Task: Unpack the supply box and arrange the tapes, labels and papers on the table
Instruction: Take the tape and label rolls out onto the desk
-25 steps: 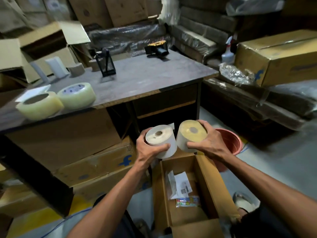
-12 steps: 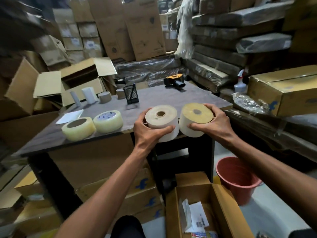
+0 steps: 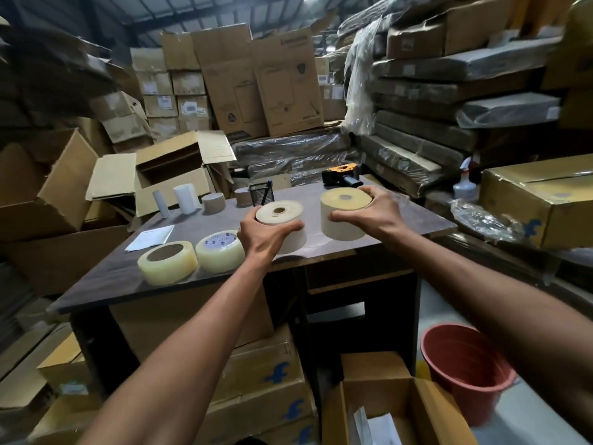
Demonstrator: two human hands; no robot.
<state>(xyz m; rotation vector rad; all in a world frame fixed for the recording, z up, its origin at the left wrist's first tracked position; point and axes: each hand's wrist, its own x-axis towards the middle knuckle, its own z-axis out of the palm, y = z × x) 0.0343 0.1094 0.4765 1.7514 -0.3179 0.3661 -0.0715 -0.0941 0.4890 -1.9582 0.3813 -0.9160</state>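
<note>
A black mesh pen holder (image 3: 261, 194) stands toward the far edge of the dark wooden table (image 3: 401, 220), and a black-and-yellow tape dispenser (image 3: 341, 175) lies near its far right corner. On the floor to the right sits a red plastic bucket (image 3: 462, 367), and a white spray bottle (image 3: 463, 184) stands beside a yellow-wrapped carton (image 3: 542, 200). Stacked cardboard boxes (image 3: 256, 85) and plastic-wrapped flat packs (image 3: 449, 91) fill the background.

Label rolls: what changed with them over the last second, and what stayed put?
Both rolls went up from above the open box to the table. The left hand grips the white roll, the right hand grips the yellow-topped roll; whether they rest on the table is unclear. The two clear tape rolls stayed put.
</note>
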